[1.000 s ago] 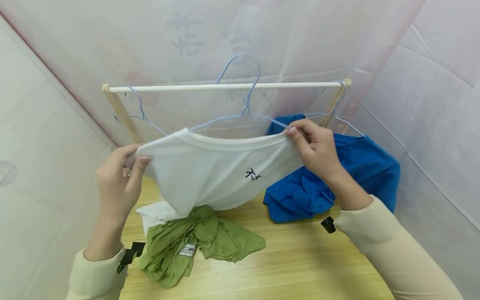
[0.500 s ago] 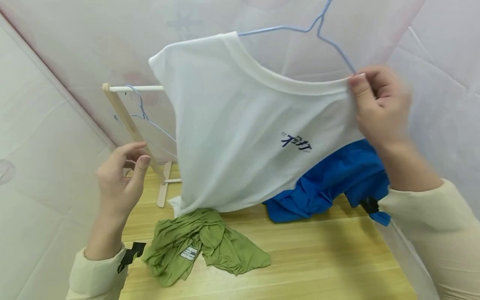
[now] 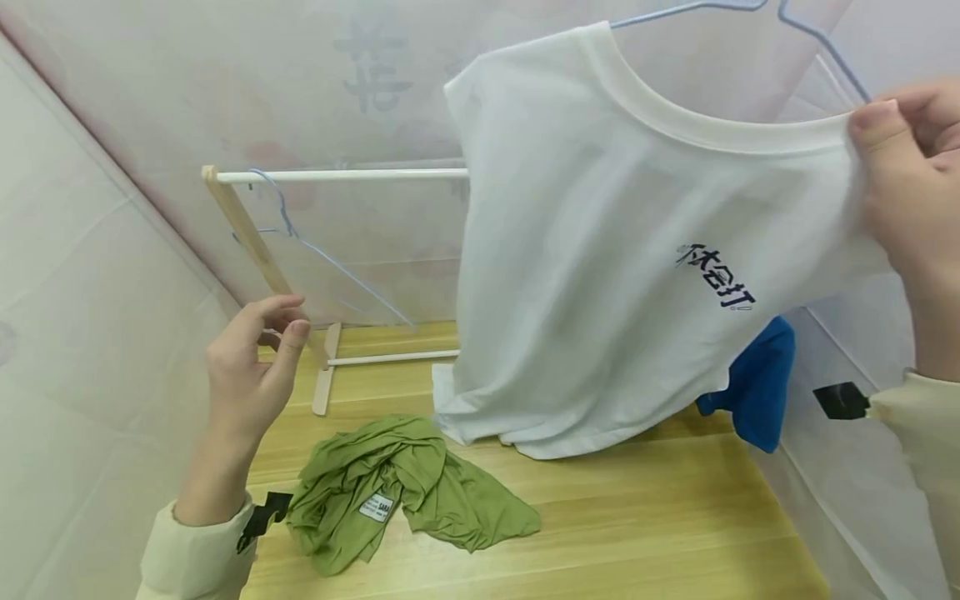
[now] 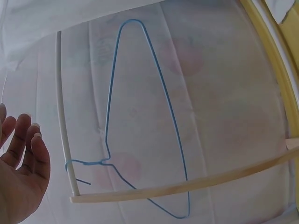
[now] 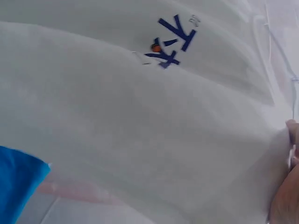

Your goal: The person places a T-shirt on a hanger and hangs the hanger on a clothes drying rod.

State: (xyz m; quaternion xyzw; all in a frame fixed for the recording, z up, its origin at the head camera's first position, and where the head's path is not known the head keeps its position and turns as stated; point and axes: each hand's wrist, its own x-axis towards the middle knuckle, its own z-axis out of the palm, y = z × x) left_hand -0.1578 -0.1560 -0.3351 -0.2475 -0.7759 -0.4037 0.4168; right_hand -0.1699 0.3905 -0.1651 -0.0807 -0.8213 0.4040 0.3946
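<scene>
My right hand (image 3: 918, 167) pinches a white T-shirt (image 3: 570, 225) at the collar's right end, together with the blue wire hanger (image 3: 825, 50) inside it. The hanger's hook is cut off by the top of the head view. Dark printed characters (image 3: 716, 275) mark the shirt's chest. To the left, my left hand (image 3: 251, 367) is raised with loosely bent fingers and holds nothing, apart from the shirt. In the left wrist view its fingers (image 4: 39, 156) show near the rack's rod.
A wooden rack with a white rod (image 3: 360, 175) stands behind; a bare blue hanger (image 3: 337, 267) hangs at its left end. A crumpled green garment (image 3: 420, 483) lies on the wooden table (image 3: 637, 533). Blue clothing (image 3: 765, 392) is mostly hidden behind the shirt.
My left hand has let go of the shirt's left shoulder. My right hand has carried the shirt and hanger up and to the right, away from in front of the rack's left part.
</scene>
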